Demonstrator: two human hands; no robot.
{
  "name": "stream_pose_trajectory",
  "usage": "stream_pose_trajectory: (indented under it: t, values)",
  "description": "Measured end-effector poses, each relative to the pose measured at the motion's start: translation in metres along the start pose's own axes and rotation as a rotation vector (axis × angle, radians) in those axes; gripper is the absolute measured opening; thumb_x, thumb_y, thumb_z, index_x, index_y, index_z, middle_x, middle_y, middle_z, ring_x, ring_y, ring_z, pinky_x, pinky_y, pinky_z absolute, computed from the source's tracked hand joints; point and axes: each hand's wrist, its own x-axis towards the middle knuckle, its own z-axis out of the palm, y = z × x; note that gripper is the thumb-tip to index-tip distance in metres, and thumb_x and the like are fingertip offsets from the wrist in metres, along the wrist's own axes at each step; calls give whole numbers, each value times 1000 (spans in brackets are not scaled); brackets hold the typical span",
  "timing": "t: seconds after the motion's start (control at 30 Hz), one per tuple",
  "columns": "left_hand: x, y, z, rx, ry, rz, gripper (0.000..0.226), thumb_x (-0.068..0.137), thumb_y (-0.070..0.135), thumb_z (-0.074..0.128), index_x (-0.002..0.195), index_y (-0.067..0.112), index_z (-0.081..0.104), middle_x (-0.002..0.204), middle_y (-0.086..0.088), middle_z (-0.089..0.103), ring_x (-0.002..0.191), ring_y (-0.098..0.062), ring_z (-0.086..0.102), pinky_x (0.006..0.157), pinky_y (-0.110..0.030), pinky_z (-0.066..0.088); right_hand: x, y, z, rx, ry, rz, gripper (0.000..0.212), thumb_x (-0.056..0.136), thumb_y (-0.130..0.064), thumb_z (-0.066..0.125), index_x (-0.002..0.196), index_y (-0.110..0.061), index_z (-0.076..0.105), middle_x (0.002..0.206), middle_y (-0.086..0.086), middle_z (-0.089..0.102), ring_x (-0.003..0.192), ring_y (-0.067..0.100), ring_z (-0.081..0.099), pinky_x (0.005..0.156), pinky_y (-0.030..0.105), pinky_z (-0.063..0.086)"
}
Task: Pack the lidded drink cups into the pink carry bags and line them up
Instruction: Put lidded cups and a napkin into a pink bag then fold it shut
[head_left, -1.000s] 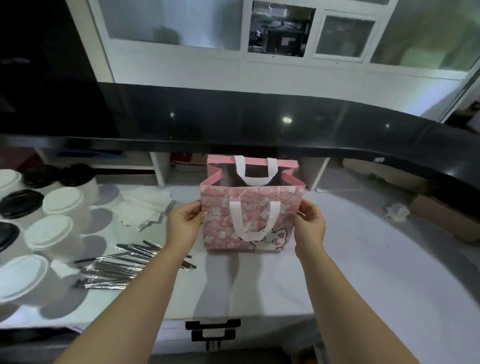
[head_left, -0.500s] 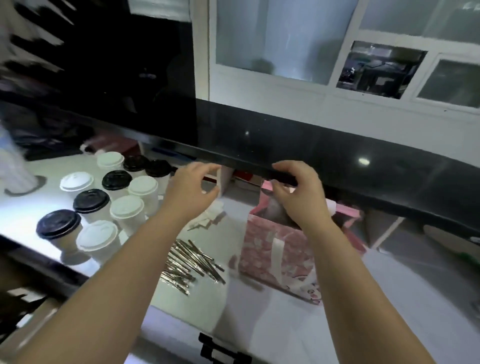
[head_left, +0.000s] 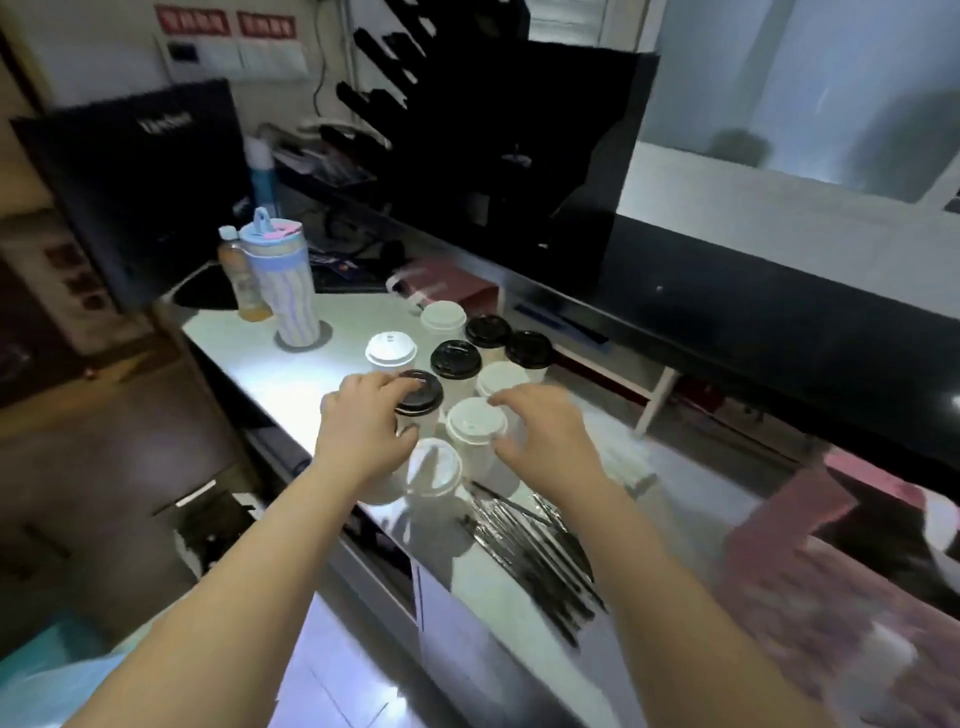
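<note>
Several lidded paper cups, some with white lids and some with black, stand in a cluster on the white counter (head_left: 270, 374). My left hand (head_left: 363, 431) grips a black-lidded cup (head_left: 423, 397) at the cluster's near left, fingers over the lid and thumb on its side. My right hand (head_left: 543, 434) curls round a white-lidded cup (head_left: 474, 423) beside it. Another white-lidded cup (head_left: 434, 467) sits just below, between my wrists. The open pink carry bag (head_left: 810, 597) stands blurred at the far right, away from both hands.
Wrapped straws (head_left: 530, 551) lie in a heap near the counter's front edge. A striped tumbler (head_left: 288, 296) and a bottle (head_left: 240, 280) stand at the back left by a dark monitor (head_left: 135, 182). Flat pink bags (head_left: 449, 283) lie behind the cups. A black raised ledge (head_left: 753, 312) overhangs the back.
Both hands have left the pink bag and swung left to the cups. The view turned left with them, so the bag now sits at the right edge.
</note>
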Motion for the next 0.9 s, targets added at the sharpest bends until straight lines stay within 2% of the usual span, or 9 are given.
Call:
stream_pose_trajectory:
  t: [0.13, 0.27, 0.5, 0.63, 0.73, 0.9]
  values:
    - [16, -74, 6, 24, -15, -66, 51, 77, 39, 64, 128, 33, 58, 122, 3, 58, 117, -26, 46, 90, -42, 39, 53, -40, 55, 60, -92, 5, 41, 83, -24, 63, 123, -27, 60, 125, -7, 59, 119, 19, 46, 100, 39, 38]
    - [48, -121, 14, 50, -37, -77, 51, 81, 41, 61, 131, 33, 53, 127, 5, 55, 123, -23, 41, 95, -42, 35, 111, -59, 98, 0, -147, -3, 38, 81, -25, 62, 119, -25, 61, 118, -4, 61, 112, 25, 49, 93, 42, 43]
    - [115, -159, 28, 60, -113, -70, 55, 85, 39, 55, 139, 32, 44, 135, 2, 48, 129, -23, 34, 100, -42, 30, 207, -62, 155, -128, -273, 76, 52, 83, -28, 62, 133, -26, 49, 132, 4, 48, 121, 30, 44, 97, 41, 38]
    - [134, -169, 38, 71, -142, -67, 55, 85, 38, 54, 138, 32, 43, 133, 1, 48, 127, -25, 36, 99, -42, 31, 243, -55, 183, -289, -401, 146, 70, 77, -37, 69, 139, -31, 37, 144, 11, 32, 127, 38, 35, 100, 45, 35]
    - [140, -173, 44, 71, -150, -63, 54, 85, 37, 54, 138, 32, 43, 134, 1, 48, 127, -24, 36, 100, -41, 30, 254, -50, 198, -289, -490, 193, 79, 78, -34, 69, 144, -34, 26, 148, 14, 25, 129, 41, 31, 99, 46, 34]
    - [148, -169, 41, 75, -141, -58, 54, 87, 37, 53, 139, 32, 41, 135, 1, 47, 128, -24, 36, 101, -41, 29, 248, -49, 192, -209, -378, 92, 68, 82, -27, 64, 141, -31, 31, 137, 12, 31, 124, 37, 34, 86, 42, 40]
